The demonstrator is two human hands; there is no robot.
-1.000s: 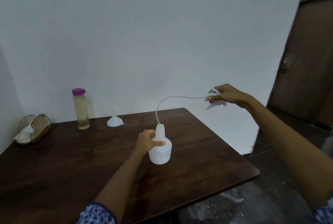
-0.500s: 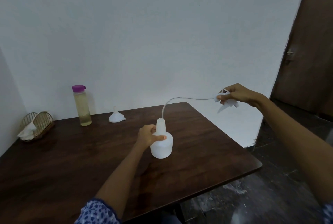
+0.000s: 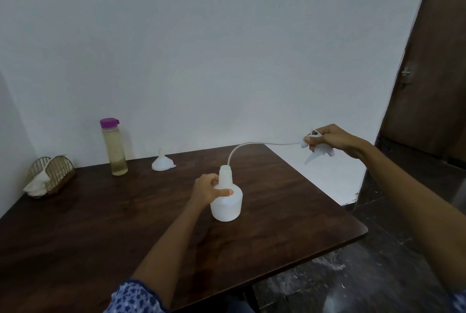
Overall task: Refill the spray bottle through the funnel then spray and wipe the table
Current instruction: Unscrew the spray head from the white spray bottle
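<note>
left hand (image 3: 206, 190) grips squat white bottle (image 3: 227, 201) | right hand (image 3: 330, 137) — trigger head (image 3: 318, 152)

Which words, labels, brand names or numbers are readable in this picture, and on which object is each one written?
None: no readable text appears in the current view.
Spray bottle, gripped by the left hand: plain white, no label visible.
Spray head, held in the right hand: no marking legible.
Purple-capped bottle: no label visible.
Funnel: plain.
Wall and door: no sign visible.
</note>
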